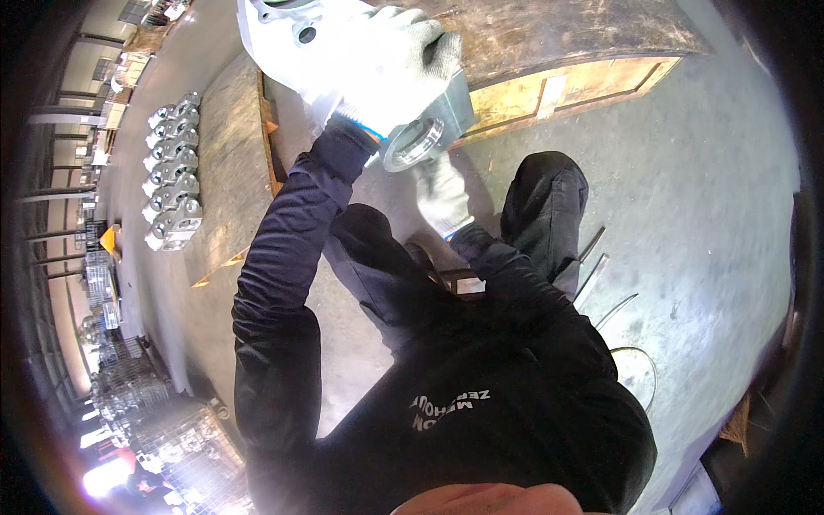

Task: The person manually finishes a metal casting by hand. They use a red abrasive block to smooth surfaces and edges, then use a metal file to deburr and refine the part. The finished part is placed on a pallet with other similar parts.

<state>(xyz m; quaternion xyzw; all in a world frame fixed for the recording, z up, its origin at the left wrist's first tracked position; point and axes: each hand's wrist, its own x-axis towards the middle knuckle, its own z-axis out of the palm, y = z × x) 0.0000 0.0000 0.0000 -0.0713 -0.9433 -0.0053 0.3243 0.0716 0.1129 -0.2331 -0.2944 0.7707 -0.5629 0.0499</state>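
Observation:
A large silver-grey metal casting (459, 107) is held up in front of me, over the edge of a worn wooden table. It has a round ring-shaped opening (415, 144) at its near lower side and a plate with holes at its upper left. My left hand (399, 64), in a white knit glove, lies over the casting with its fingers curled around it. Glare washes out part of the glove and the metal. My right hand (444, 196), also gloved in white, reaches up under the ring; its fingers are hidden behind the casting.
The wooden table (558, 30) spans the top. To the left, several similar metal castings (174, 172) stand in a row beside a wooden board (227, 154). Thin strips (592, 279) lie on the grey floor (687, 257) at right. Wire racks (129, 378) stand at far left.

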